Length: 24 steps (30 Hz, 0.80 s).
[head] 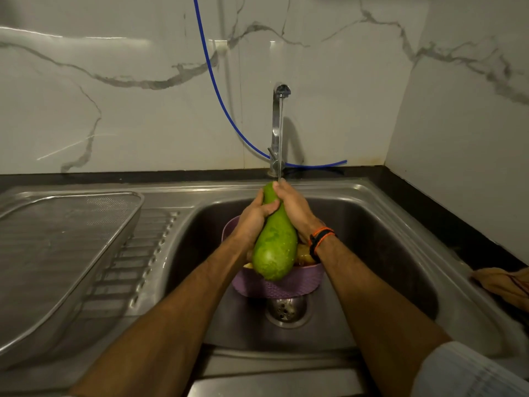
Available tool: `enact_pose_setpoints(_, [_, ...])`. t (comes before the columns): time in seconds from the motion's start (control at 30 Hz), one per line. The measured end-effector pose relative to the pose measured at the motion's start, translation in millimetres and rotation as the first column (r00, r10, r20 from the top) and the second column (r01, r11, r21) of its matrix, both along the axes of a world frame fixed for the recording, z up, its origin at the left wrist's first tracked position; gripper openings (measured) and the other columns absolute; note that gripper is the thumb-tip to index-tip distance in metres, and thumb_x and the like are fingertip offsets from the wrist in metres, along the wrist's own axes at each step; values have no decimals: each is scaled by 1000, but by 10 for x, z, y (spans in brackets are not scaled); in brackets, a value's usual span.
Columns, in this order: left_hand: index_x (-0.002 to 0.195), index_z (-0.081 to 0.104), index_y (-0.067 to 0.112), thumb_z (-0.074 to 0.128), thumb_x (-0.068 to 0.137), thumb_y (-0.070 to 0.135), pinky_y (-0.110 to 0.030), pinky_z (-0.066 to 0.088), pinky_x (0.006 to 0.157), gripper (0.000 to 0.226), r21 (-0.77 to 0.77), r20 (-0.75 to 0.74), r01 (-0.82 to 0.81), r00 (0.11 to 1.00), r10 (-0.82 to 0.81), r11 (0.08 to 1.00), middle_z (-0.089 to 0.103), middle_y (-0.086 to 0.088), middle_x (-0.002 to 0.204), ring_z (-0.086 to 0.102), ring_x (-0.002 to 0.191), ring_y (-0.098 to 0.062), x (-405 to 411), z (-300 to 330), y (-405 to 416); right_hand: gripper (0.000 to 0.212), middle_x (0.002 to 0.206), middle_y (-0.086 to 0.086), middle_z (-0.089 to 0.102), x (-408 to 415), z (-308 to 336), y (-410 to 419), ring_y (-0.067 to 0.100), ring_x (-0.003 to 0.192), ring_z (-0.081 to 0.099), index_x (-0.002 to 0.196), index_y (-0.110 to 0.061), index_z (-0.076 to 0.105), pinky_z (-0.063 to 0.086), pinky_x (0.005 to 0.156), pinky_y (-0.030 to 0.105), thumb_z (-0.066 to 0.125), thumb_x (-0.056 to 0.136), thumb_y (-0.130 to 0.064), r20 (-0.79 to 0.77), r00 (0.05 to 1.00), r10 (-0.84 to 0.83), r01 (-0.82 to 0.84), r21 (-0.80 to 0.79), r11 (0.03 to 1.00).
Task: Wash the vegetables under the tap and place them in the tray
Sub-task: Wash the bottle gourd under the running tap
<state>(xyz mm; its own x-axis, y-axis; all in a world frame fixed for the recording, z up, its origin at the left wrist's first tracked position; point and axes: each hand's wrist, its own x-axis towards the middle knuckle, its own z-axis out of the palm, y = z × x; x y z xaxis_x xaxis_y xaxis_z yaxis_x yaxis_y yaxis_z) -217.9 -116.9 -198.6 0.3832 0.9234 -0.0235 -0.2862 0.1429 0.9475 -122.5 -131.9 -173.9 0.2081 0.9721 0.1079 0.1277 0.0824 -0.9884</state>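
A large green bottle gourd is held over the sink, narrow end up, under a thin stream of water from the steel tap. My left hand grips its neck from the left. My right hand wraps round the neck from the right, fingers near the top where the water lands. Below the gourd a purple basket stands in the sink basin with yellowish vegetables partly hidden inside. A steel mesh tray lies on the drainboard at the left.
A blue hose hangs down the marble wall behind the tap. An orange-brown cloth lies on the dark counter at the right. The sink drain shows just in front of the basket.
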Motion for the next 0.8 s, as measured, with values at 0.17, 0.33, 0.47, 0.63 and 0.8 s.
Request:
enact_pose_setpoints(0.17, [141,51,31,55,97,19,-56,53,97,46,-34,-20,-63,998,63,997,65,-13,128,66,113,-33,-3,-15,45,56,154,3,36,-4,-70,19,19,139,38,150,-14,34,28,118,40,50,100,-34,33,999,38,-37,-17,999])
enact_pose_setpoints(0.33, [138,57,21,48,104,28,-49,54,96,35,-154,84,-84,992,98,985,62,-15,133,62,119,-30,-116,25,104,54,118,7,64,0,-50,4,26,106,64,141,-12,47,52,96,51,66,90,-10,-342,939,-20,10,-30,999])
enact_pose_setpoints(0.47, [154,35,15,56,101,18,-29,53,86,57,-80,18,-180,983,182,981,52,-8,146,59,120,-22,-101,46,202,65,141,8,52,-11,1,-9,29,118,59,149,-21,37,48,101,51,60,90,-2,-542,840,-11,23,15,1000])
enact_pose_setpoints(0.63, [152,36,19,47,103,17,-33,59,70,50,-73,81,-5,997,11,997,63,-11,123,67,99,-23,-65,54,130,54,137,-1,50,-46,-5,-71,18,117,56,147,-17,41,47,102,35,52,96,-4,-416,910,-6,31,54,998])
enact_pose_setpoints(0.8, [149,42,27,54,99,14,-43,57,84,53,-29,50,-31,998,32,999,64,-11,129,66,110,-30,-64,14,137,55,157,4,31,5,-17,-5,20,139,37,153,-20,28,31,116,39,46,101,-15,-11,1000,27,-28,-9,1000])
